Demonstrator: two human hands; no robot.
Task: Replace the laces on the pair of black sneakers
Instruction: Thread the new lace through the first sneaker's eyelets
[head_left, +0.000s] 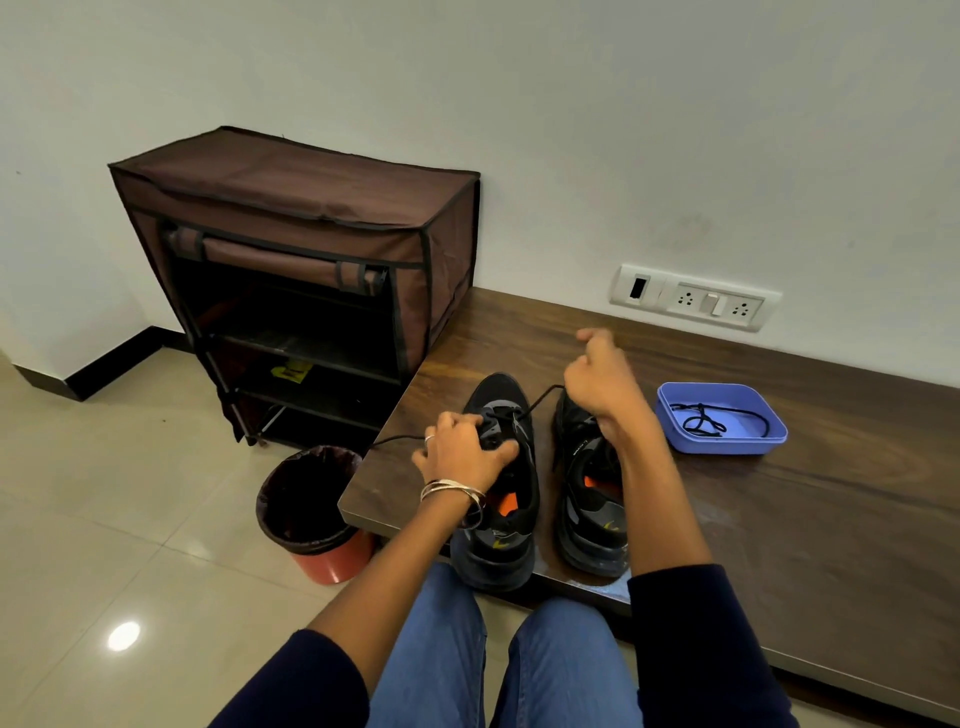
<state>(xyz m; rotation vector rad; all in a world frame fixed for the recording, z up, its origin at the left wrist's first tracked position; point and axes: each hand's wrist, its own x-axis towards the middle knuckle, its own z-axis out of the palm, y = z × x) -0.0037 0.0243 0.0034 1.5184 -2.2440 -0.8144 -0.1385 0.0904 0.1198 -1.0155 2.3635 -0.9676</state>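
Two black sneakers stand side by side on the dark wooden bench (779, 519), toes toward the wall. My left hand (460, 449) grips the tongue area of the left sneaker (498, 525). A black lace (540, 397) runs taut from that shoe's eyelets up to my right hand (602, 384), which pinches its end above the right sneaker (589, 514). The lace's other end trails left off the bench edge. The right sneaker's eyelets are partly hidden by my right forearm.
A blue plastic tray (763, 436) on the bench to the right holds another black lace (701, 421). A brown fabric shoe rack (311, 249) stands to the left by the wall. A red bin with a black liner (311, 499) sits on the floor beside the bench.
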